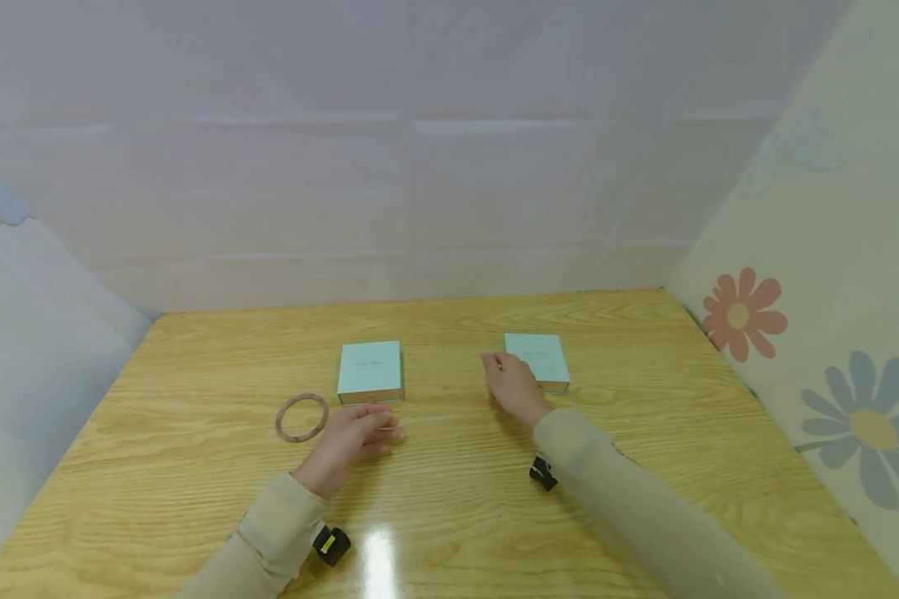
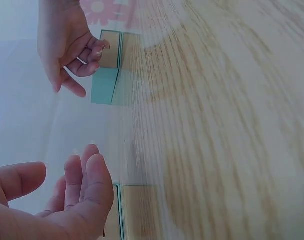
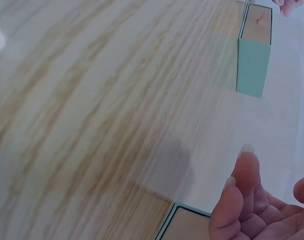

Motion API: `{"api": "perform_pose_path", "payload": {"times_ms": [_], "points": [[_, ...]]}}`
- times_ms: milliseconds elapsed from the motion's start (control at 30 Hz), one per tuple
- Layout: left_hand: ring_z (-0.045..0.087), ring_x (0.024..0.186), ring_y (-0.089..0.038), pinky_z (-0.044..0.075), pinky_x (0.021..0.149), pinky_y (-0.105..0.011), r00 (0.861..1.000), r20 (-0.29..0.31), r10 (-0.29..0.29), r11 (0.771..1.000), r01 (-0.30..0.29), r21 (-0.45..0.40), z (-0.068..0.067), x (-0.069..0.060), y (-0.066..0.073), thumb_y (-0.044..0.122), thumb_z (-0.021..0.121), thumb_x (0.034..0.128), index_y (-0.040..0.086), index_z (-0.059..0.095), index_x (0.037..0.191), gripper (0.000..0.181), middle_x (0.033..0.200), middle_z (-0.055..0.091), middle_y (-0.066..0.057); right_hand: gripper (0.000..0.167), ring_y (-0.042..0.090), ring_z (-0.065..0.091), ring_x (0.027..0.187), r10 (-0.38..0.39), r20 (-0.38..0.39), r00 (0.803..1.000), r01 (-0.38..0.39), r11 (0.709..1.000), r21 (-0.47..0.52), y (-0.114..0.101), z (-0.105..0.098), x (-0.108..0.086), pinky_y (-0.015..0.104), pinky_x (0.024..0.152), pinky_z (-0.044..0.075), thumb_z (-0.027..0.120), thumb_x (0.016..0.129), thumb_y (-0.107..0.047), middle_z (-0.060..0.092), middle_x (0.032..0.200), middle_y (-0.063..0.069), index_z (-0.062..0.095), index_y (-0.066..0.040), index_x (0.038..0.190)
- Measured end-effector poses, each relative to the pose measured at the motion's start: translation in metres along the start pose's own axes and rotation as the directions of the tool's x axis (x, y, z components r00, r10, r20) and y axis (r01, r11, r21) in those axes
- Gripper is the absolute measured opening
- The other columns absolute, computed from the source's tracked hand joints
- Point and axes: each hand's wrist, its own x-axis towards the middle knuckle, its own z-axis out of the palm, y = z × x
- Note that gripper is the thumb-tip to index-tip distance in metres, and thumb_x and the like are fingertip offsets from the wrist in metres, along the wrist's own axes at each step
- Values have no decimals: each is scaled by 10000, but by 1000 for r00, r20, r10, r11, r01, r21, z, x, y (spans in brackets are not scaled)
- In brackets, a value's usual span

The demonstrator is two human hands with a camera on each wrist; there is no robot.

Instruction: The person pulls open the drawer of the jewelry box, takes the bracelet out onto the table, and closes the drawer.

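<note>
Two pale mint-green boxes with tan front sides sit flat on the wooden table, one at left (image 1: 370, 366) and one at right (image 1: 547, 356). My left hand (image 1: 350, 441) hovers just in front of the left box, its fingers loosely bent and holding nothing. Beside that hand, to its left, a brownish-pink bangle (image 1: 280, 423) lies flat. The right hand (image 1: 515, 388) is at the near left corner of the right box and partly covers it. Its fingers are loosely curled with nothing between them; whether they touch the box I cannot tell.
The wood-grain table (image 1: 449, 516) ends at a pale fabric backdrop (image 1: 419, 208). A side panel with printed flowers (image 1: 872, 428) stands along the right edge. Small black devices are strapped at the left wrist (image 1: 333, 546) and the right wrist (image 1: 543, 473).
</note>
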Motion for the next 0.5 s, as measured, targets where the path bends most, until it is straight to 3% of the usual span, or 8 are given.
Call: {"api": "perform_pose_path", "payload": {"times_ms": [100, 333, 500], "points": [[664, 946, -242, 555, 811, -373, 1000, 5, 8, 1000, -8, 8, 2, -1, 0, 114, 517, 1009, -128, 506, 1260, 349, 1060, 651, -161, 412, 172, 449, 399, 3, -17, 1000, -3, 1000, 22, 2, -4, -1, 343, 489, 513, 358, 1075, -266, 538, 602, 159, 610, 59, 1084], [663, 939, -238, 553, 812, -375, 1000, 1, 10, 1000, -10, 15, 2, -1, 0, 107, 514, 1009, -132, 508, 1263, 349, 1065, 645, -169, 415, 277, 541, 453, 13, -64, 998, -12, 1000, 18, 9, -12, 1, 280, 442, 458, 366, 1074, -267, 562, 616, 167, 577, 65, 943], [665, 910, -198, 551, 810, -369, 1000, -3, 4, 1000, -4, 23, 1, 0, -2, 105, 512, 1010, -128, 508, 1272, 351, 1052, 651, -152, 414, 256, 545, 445, 16, -86, 996, -16, 1000, 2, 11, -16, 3, 268, 435, 448, 363, 1072, -263, 562, 596, 126, 592, 75, 1001]]}}
